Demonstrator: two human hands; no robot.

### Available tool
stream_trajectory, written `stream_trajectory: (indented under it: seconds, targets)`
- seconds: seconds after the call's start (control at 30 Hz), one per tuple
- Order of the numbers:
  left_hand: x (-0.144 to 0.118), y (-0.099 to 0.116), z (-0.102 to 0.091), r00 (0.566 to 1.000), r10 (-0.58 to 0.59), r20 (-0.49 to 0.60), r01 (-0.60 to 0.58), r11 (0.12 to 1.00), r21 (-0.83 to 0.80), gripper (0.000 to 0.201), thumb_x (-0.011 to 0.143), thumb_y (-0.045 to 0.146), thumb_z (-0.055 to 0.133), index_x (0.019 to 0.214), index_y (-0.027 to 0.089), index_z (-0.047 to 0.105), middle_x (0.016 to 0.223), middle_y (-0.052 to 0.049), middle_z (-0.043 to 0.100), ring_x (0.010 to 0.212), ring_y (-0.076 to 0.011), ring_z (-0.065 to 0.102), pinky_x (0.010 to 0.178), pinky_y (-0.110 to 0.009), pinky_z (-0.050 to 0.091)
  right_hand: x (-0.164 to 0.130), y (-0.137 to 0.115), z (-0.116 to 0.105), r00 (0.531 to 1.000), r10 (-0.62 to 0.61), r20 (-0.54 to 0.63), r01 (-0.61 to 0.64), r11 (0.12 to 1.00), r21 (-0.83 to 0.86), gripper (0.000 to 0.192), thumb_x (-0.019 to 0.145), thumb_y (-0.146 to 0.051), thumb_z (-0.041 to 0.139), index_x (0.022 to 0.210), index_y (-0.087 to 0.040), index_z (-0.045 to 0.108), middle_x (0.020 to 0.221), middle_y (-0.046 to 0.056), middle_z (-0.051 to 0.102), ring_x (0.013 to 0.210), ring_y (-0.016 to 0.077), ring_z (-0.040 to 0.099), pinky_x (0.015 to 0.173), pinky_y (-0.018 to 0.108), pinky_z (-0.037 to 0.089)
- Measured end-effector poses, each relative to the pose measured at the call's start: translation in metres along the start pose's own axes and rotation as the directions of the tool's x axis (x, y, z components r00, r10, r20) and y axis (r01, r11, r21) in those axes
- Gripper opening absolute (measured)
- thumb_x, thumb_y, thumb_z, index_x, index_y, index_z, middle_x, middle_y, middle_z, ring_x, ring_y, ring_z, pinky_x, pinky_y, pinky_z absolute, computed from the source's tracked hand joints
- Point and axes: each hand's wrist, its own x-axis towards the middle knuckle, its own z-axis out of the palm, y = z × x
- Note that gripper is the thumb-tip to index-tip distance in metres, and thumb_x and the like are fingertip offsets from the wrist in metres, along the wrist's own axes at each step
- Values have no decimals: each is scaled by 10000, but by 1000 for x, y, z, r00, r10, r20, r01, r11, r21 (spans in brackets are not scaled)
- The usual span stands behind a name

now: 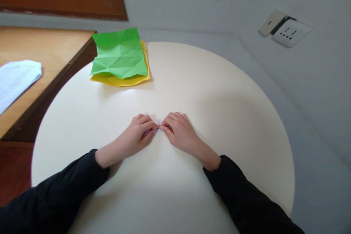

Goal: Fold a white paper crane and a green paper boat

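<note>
My left hand [137,133] and my right hand [179,131] meet at the middle of a round cream table [219,117]. Their fingertips pinch a very small pale folded piece of paper [158,127] between them, low over the tabletop. Most of that paper is hidden by my fingers, so its shape cannot be made out. Both arms wear dark sleeves and rest on the table's near part.
A creased green paper sheet [119,53] lies on a yellow sheet [120,79] at the table's far left edge. A wooden desk [41,47] with a white printed paper [16,80] stands to the left. A wall socket [286,29] sits at the right.
</note>
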Motion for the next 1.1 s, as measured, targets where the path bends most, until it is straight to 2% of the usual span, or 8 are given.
stream_trajectory:
  seconds: [0.47,1.1]
  targets:
    - [2,-1,0,1000,-3,1,3,1000,-29,171,873,211,457,880,166,622,774,-51,567,784,-175,494,724,-304,438,0,2,2,999,-1,-36,2,1000,21,129,866,-242,572,750,-185,579,771,12,613,793,164,522,724,300,309]
    - [2,-3,2,1000,-4,-3,4,1000,-21,116,865,202,492,858,171,603,767,-44,559,776,-175,484,717,-292,427,-1,3,5,998,-4,-65,5,1000,16,118,857,-240,580,753,-185,584,779,15,620,797,165,524,721,297,307]
